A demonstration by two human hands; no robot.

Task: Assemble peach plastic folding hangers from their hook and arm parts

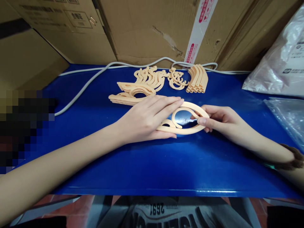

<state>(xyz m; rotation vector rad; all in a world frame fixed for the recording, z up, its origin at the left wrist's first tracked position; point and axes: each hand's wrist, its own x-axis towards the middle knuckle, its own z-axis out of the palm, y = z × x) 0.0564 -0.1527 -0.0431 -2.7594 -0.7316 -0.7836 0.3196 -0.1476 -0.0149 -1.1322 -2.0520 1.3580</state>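
Note:
A beige folding plastic clothes hanger (190,130), its two arms closed into an oval with the curved hook inside, lies between my hands just above or on the blue table. My left hand (148,118) covers its left end, fingers along the upper arm and thumb by the lower one. At the right tip, my right hand (217,118) pinches it between thumb and fingers. Behind my left hand, folded hangers (125,99) of the same kind lie stacked. Farther back are a row of loose hooks (149,77), a smaller heap of hooks (177,79) and several curved hanger arms (198,79).
The blue table (152,171) has its front edge close to my body. Cardboard boxes (147,31) stand along the back, with a white cable (89,80) running before them. A plastic-wrapped bag (277,63) and a clear plastic bag (285,114) lie at the right.

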